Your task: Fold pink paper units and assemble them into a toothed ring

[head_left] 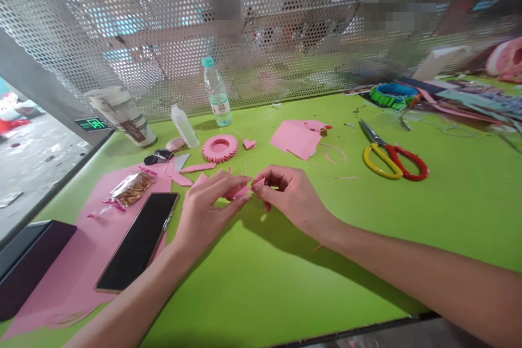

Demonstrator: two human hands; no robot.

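Near the middle of the green table (310, 277), my left hand (212, 201) pinches a small piece of pink paper (241, 191) between thumb and fingers. My right hand (291, 196) meets it fingertip to fingertip, closed on a pink paper edge (259, 184); whether both edges belong to one piece I cannot tell. Just beyond my left hand lie jagged pink strips (199, 167), a round pink fringed paper form (220, 148) and a small pink paper heart (249, 144). Cut pink sheets (296, 138) rest beyond my right hand.
Scissors (391, 155) with yellow and red handles lie to the right. At left are a phone (141, 242), a snack packet (132, 187), a dark box (32, 266) and a large pink sheet (77, 272). A cup (122, 114), white bottle (184, 126) and water bottle (217, 95) stand before a perforated screen (163, 38).
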